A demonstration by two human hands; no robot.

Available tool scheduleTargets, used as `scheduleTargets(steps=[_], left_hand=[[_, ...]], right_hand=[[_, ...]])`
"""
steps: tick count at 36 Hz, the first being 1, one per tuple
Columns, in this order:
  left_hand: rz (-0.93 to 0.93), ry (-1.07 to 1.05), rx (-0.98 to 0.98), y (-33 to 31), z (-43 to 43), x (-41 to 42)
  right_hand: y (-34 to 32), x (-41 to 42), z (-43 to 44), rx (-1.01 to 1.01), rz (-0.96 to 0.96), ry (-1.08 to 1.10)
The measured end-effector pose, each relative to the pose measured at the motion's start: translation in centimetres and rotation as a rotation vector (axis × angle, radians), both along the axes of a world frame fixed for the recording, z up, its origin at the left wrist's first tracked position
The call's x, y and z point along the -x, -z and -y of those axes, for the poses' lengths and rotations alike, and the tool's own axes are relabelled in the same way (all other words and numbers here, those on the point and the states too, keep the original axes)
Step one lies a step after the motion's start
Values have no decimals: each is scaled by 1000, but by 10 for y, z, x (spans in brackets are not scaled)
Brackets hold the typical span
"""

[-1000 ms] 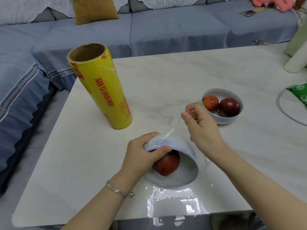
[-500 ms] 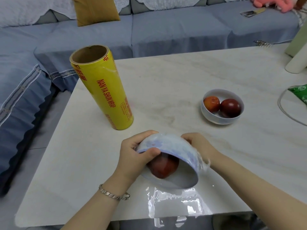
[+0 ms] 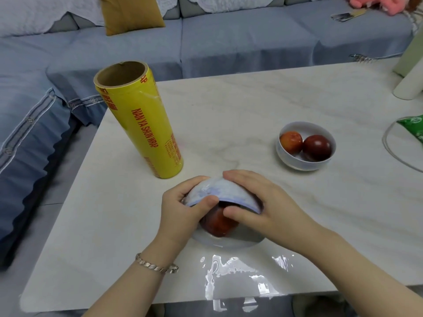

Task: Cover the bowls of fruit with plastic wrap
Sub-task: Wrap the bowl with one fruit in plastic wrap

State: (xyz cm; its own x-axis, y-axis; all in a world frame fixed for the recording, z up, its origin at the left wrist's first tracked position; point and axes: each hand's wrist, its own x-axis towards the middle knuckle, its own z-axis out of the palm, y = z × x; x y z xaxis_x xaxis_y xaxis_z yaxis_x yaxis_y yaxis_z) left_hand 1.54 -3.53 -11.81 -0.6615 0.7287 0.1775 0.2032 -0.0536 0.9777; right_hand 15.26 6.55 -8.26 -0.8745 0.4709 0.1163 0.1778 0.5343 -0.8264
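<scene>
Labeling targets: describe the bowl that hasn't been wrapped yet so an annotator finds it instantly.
On the pale marble table, look right of the upright yellow wrap roll. The small white bowl stands alone there with two red fruits and an open top, unlike the tilted bowl held in both hands.

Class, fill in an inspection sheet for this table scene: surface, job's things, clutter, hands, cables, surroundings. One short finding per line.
Surface: pale marble table, glare at the near edge.
Job's things: near bowl tilted, wrap over it, red fruit inside; far bowl uncovered, two fruits; yellow wrap roll upright.
Clutter: green packet, white cylinder at the right edge.
Hands: left hand and right hand both grip the near bowl.
Cables: thin loop, right.
Surroundings: blue sofa, mustard cushion.
</scene>
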Motion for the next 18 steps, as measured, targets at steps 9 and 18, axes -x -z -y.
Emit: scheduleTargets(steps=[9, 18], left_hand=[[128, -103, -25, 6, -3, -4], [413, -255, 51, 0, -4, -15]], right_hand=[[5, 4, -14, 437, 27, 2], [23, -13, -15, 700, -176, 111]])
